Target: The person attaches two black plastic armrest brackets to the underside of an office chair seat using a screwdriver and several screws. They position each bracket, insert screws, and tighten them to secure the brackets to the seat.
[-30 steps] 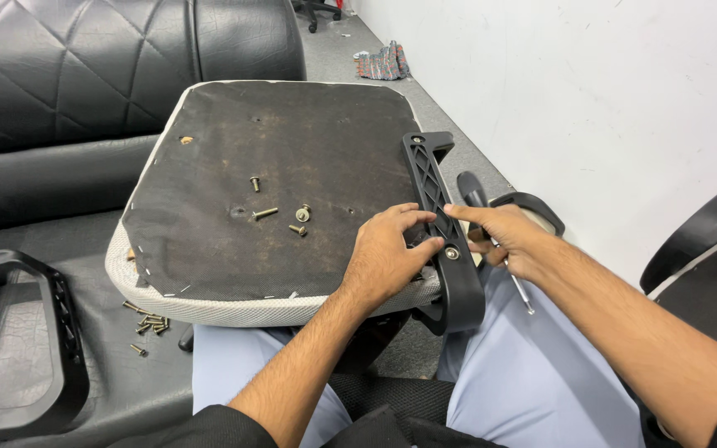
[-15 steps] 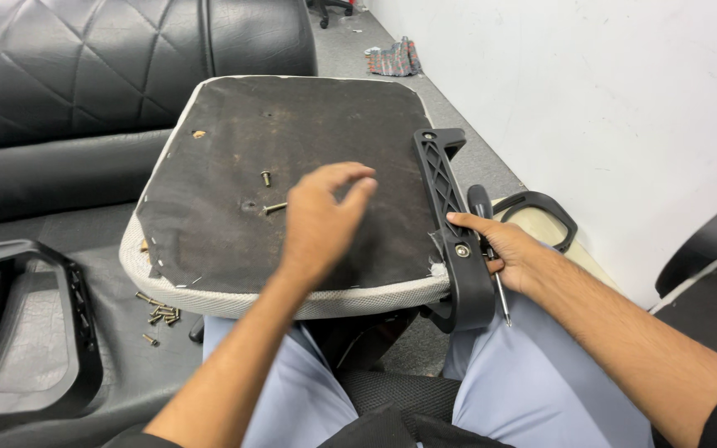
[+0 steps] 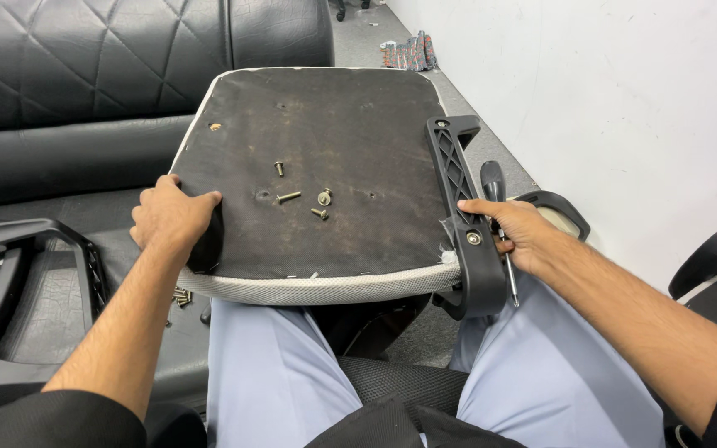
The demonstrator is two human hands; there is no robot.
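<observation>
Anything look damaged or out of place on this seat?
Yes. Four loose screws lie scattered on the upturned seat base, more screws sit on the sofa, and the fabric is frayed beside the armrest bracket.

Both forearms reach forward over the lap, bare below dark sleeves. The left hand [image 3: 172,220] lies palm down at the near left, fingers curled over an edge, thumb pointing right. The right hand [image 3: 514,234] sits at the near right, fingers folded in a closed grip, knuckles up.
</observation>
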